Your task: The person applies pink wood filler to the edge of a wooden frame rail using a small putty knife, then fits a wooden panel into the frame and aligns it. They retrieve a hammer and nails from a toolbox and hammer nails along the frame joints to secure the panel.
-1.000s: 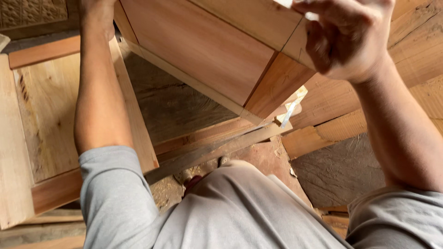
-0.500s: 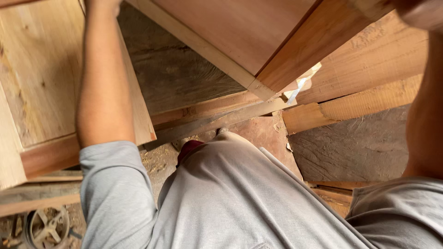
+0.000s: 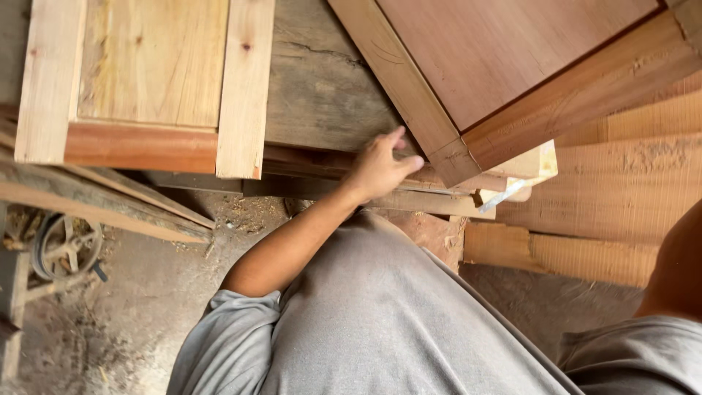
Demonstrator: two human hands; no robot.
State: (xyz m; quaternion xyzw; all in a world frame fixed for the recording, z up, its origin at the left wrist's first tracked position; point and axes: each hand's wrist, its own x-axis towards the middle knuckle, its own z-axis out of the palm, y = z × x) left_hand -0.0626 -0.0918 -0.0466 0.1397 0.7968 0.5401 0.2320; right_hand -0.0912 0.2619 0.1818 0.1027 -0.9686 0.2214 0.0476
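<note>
My left hand (image 3: 382,167) reaches forward with fingers apart and rests against the lower edge of a reddish wooden frame panel (image 3: 504,66), close to its mitred corner (image 3: 452,157). It holds nothing. My right hand is out of view; only the right upper arm (image 3: 676,271) shows at the right edge. A second framed panel of pale wood with a reddish bottom rail (image 3: 146,88) lies at the upper left on a grey weathered bench top (image 3: 322,80). My grey shirt (image 3: 380,322) fills the lower middle.
Rough-sawn pale planks (image 3: 621,190) are stacked at the right below the reddish panel. Thin wooden battens (image 3: 409,197) stick out under the bench edge. A metal wheel (image 3: 62,245) sits at the lower left on a dusty floor strewn with shavings (image 3: 146,292).
My left arm has come down from the pale panel at the left to the reddish panel's lower edge. The view has tilted down, and my right hand has left the frame.
</note>
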